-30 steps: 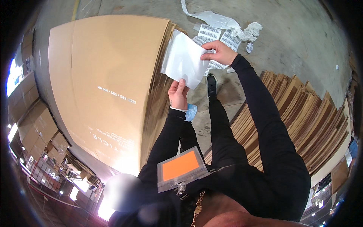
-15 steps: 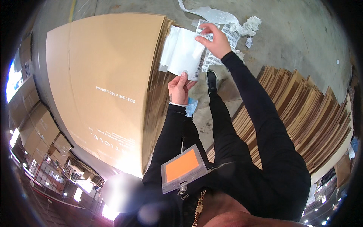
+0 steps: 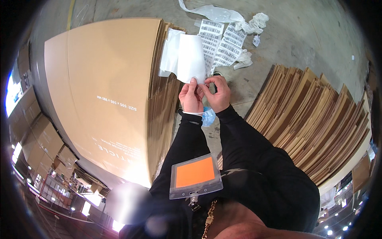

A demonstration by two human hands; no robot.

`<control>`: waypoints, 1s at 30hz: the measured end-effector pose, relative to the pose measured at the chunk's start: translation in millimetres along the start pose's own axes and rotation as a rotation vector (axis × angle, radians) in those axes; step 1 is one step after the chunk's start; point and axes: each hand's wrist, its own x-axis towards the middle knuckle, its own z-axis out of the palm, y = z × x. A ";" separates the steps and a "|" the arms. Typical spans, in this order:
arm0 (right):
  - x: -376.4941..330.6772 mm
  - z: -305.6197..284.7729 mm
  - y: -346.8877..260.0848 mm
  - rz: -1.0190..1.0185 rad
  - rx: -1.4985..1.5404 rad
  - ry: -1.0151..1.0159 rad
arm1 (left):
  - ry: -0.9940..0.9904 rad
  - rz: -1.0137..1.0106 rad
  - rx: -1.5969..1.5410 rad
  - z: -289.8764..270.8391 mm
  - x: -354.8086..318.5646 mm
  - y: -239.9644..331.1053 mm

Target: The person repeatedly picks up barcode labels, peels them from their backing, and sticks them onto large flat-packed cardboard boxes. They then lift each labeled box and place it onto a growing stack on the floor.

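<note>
My left hand (image 3: pixel 192 97) pinches the near edge of a white label sheet (image 3: pixel 191 55) between thumb and fingers. The sheet curls upward over the right side of a stack of flattened cardboard boxes (image 3: pixel 99 67). Close beside it, my right hand (image 3: pixel 217 94) has its thumb and fingertips pressed together at the sheet's near right corner. Whether a label is peeling there is too small to tell. More white, glossy sheet (image 3: pixel 168 53) lies behind, against the stack's edge. Beyond my hands, barcode label sheets (image 3: pixel 230 46) are spread on the floor.
Crumpled white paper (image 3: pixel 258 22) and a strip of clear plastic film (image 3: pixel 215 13) lie on the concrete floor ahead. To my right stands a long row of flattened cardboard (image 3: pixel 310 115). A blue face mask (image 3: pixel 208 116) is below my hands. An orange badge (image 3: pixel 195 172) hangs at my chest.
My right hand has come down and toward me from the sheet's far right edge to its near corner, beside my left hand. The sheet's barcode edge has turned out of sight.
</note>
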 end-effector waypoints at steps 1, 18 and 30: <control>0.2 0.0 1.5 0.014 0.013 0.015 | 0.043 0.008 0.013 3.1 -0.3 -2.2; -8.7 6.2 22.4 0.335 0.397 0.047 | 0.203 0.081 0.046 28.7 -7.3 -15.3; -13.5 -17.2 76.5 0.397 0.114 -0.031 | 0.264 0.149 0.135 21.2 -8.0 -17.4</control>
